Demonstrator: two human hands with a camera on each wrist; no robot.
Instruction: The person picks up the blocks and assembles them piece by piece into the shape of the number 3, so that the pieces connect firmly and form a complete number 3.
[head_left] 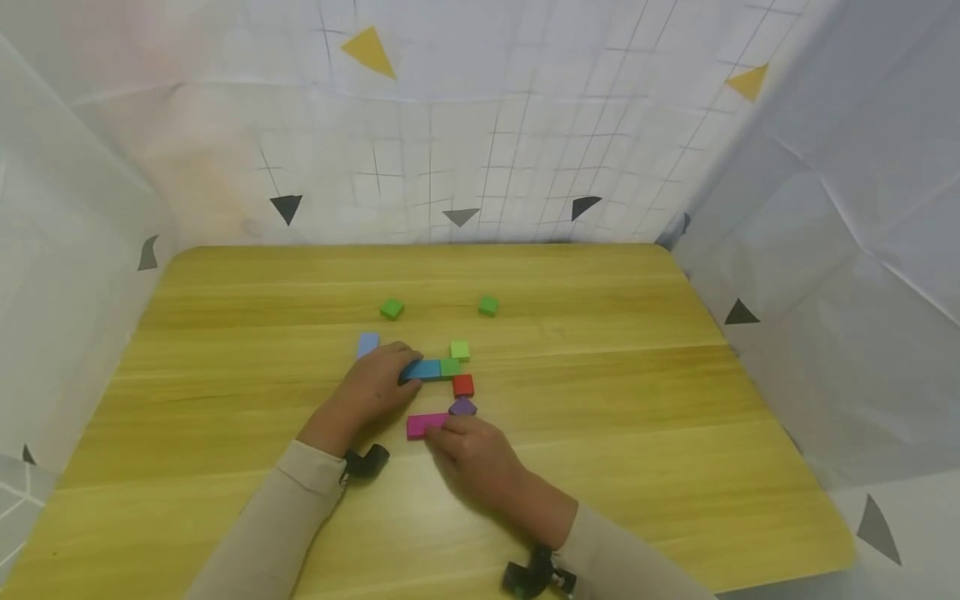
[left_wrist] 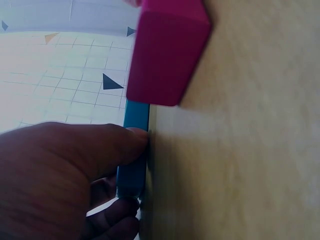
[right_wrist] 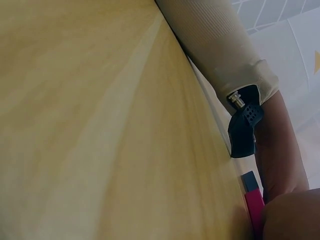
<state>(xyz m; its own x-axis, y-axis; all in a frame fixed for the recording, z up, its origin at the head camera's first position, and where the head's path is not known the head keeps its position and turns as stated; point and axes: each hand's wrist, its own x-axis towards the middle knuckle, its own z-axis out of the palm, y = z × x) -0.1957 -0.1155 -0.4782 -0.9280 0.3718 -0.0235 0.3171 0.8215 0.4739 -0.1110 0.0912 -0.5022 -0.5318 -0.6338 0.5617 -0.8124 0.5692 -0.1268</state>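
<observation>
My left hand (head_left: 372, 381) pinches the near end of a long blue block (head_left: 424, 371) on the table, thumb on the near side and fingers on the far side. A green block (head_left: 449, 367) sits at its right end. My right hand (head_left: 483, 461) grips a long magenta block (head_left: 418, 427) by its right part, which the fingers cover. In the left wrist view that magenta block (left_wrist: 167, 57) looms in front of the blue one. Between the two rows lie a red block (head_left: 463, 385) and, corner towards it, a purple block (head_left: 462, 407).
A lime block (head_left: 460, 350) lies just beyond the green one. Beside my left fingers is a light blue block (head_left: 367, 343). Farther back on the wooden table (head_left: 637, 400) lie two green blocks, a left one (head_left: 392, 309) and a right one (head_left: 488, 306). White patterned sheets surround the table.
</observation>
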